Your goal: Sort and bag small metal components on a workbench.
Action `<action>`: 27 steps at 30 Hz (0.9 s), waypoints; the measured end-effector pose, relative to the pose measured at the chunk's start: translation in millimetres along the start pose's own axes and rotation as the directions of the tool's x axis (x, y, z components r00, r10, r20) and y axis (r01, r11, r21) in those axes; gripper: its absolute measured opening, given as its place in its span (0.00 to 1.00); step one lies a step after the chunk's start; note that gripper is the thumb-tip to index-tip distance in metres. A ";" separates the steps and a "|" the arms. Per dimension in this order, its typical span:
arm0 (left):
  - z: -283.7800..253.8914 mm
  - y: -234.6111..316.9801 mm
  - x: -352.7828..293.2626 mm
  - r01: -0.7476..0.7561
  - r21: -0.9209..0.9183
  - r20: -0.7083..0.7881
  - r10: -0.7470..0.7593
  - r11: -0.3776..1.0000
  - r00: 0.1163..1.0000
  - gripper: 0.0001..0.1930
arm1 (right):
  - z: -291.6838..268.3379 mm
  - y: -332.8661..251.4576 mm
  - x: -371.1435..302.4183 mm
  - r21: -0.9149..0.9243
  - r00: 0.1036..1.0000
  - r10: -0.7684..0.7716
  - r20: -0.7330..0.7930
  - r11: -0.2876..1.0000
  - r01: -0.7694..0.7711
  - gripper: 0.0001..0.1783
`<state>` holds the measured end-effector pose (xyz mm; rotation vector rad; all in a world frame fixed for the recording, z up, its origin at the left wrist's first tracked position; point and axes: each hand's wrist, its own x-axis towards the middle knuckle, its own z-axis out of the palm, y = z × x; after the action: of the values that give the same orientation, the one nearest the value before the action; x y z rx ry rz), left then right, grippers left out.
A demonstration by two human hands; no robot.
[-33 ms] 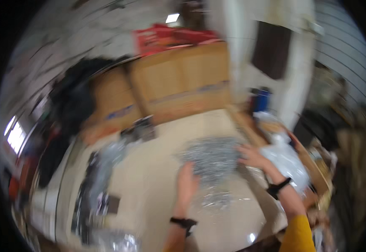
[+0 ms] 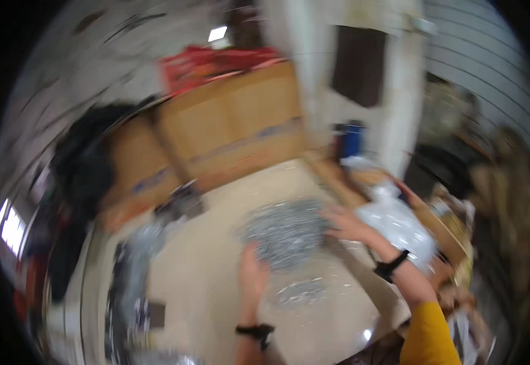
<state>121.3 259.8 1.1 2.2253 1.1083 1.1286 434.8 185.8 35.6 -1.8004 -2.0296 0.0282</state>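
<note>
A loose pile of small, thin grey metal-looking pieces lies on the pale tabletop; blur hides their exact kind. My left hand rests at the pile's near left edge, fingers stretched out. On the other side, my right hand reaches in with spread fingers at the pile's right edge. Neither hand shows anything gripped. A smaller, thinner scatter of the same pieces lies nearer to me, between my forearms. Both wrists wear dark bands.
Cardboard boxes line the back, with red packaging on top. Clear plastic bags with dark contents lie along the left side. A small dark object stands at the back left. To the right are a white plastic bag and a blue bottle.
The whole scene has shifted left in the picture as the view turned. The pile looks rounder, with a plainer gap between it and the smaller scatter. Both hands remain beside it.
</note>
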 end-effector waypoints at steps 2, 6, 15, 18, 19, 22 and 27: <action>-22.0 20.4 -7.6 -0.042 -0.017 -0.075 0.040 0.999 0.996 0.30 | -37.5 -23.3 -12.7 0.077 0.996 0.013 -0.090 0.997 -0.006 0.33; -11.1 89.1 -28.3 -0.368 0.201 -0.004 0.377 0.908 0.926 0.31 | -159.3 -6.5 -88.2 0.478 0.975 0.218 -0.038 0.861 -0.174 0.18; 81.2 201.9 -143.7 -0.478 -0.500 0.743 0.641 0.723 0.193 0.48 | -211.3 224.8 -251.8 0.531 0.554 0.749 -0.363 0.655 -0.538 0.16; 97.6 202.4 -144.6 -0.583 -0.341 0.903 0.430 0.738 0.016 0.50 | -193.5 245.5 -264.4 0.569 0.624 0.780 0.052 0.490 -0.660 0.21; 103.9 200.7 -146.7 -0.582 -0.343 0.904 0.427 0.737 0.007 0.50 | -193.2 250.0 -273.1 0.552 0.631 0.767 0.118 0.477 -0.684 0.22; 119.3 174.5 -164.9 -0.686 -0.264 0.940 0.341 0.678 -0.025 0.43 | -186.4 274.1 -302.6 0.613 0.650 0.743 0.159 0.442 -0.655 0.24; 123.4 203.8 -162.5 -0.696 -0.221 0.910 0.401 0.683 0.105 0.32 | -148.7 332.6 -359.9 0.849 0.535 0.841 0.080 0.224 -0.480 0.17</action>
<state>258.7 6.9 -18.2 2.8888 -0.1992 -0.3594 821.5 -142.9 -32.9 -1.6671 -0.5129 0.6810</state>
